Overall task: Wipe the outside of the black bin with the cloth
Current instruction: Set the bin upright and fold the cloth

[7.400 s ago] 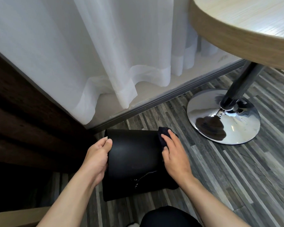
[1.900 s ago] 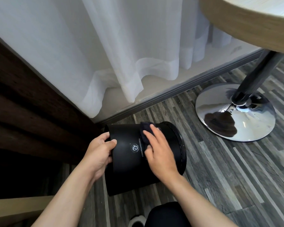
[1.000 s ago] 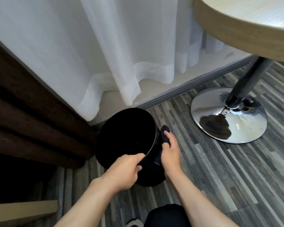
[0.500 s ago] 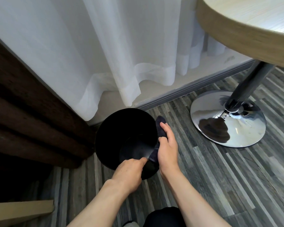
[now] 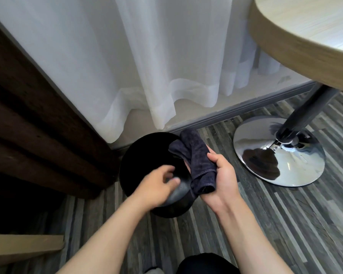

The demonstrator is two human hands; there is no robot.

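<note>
Clamped in the right hand (image 5: 223, 181), the dark cloth (image 5: 197, 162) is pinched between thumb and fingers, bunched, with one end rising toward the centre of the frame and the other drooping over the bin's rim. Head view: the grip of the left hand (image 5: 156, 187) is loose, fingers apart and slightly blurred, hovering at the near rim of the black bin (image 5: 145, 165); whether they touch the rim cannot be told. The bin stands upright on the striped grey floor (image 5: 265, 224), just left of centre, its open mouth facing up. It sits close beside a dark wooden panel (image 5: 38, 119) at the left and just in front of a white sheer curtain (image 5: 147, 66) that fills the upper middle. At the upper right, the rounded edge of a pale wooden surface (image 5: 305, 36) juts in, carried by a dark post on a polished chrome base (image 5: 281, 153) resting on the floor, right of the bin and apart from it.
</note>
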